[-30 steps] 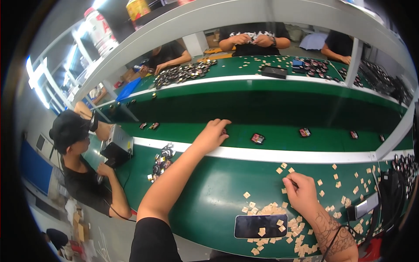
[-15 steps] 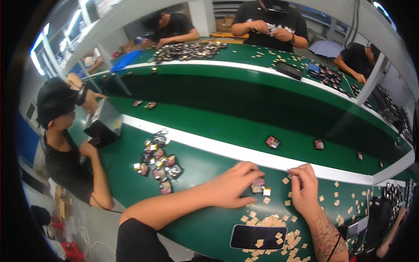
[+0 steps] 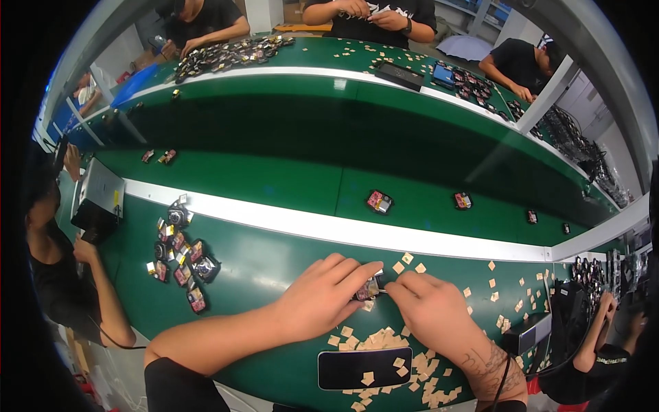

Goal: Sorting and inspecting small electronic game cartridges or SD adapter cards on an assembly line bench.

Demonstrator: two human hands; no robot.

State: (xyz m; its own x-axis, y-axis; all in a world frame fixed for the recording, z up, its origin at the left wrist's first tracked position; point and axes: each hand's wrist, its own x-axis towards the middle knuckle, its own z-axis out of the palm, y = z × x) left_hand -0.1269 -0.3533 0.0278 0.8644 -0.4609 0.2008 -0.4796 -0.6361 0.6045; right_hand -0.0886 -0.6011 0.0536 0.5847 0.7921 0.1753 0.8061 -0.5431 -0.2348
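Low on the green worktop, my left hand [image 3: 324,292] has its fingers closed around a small black device [image 3: 368,290] with a reddish face. My right hand [image 3: 431,307] meets it from the other side, thumb and fingertips pinched at the device's right edge. A thin pale piece shows at that pinch, too small to name. Below both hands lies a heap of small beige squares [image 3: 377,339]. Beside the heap is a dark smartphone [image 3: 336,371], a few squares resting on its screen. Further left sits a loose cluster of similar small devices [image 3: 181,275].
Beyond a white rail [image 3: 274,217] runs a green belt [image 3: 288,180] carrying several spaced devices [image 3: 379,201]. A person [image 3: 51,233] sits at the left by a metal box [image 3: 99,196]. More people work across the belt. A dark box [image 3: 527,334] stands right of my forearm.
My right hand has moved left onto the device and now pinches at its edge. My left hand has closed around the device. The whole view has shifted, so the scene sits further left.
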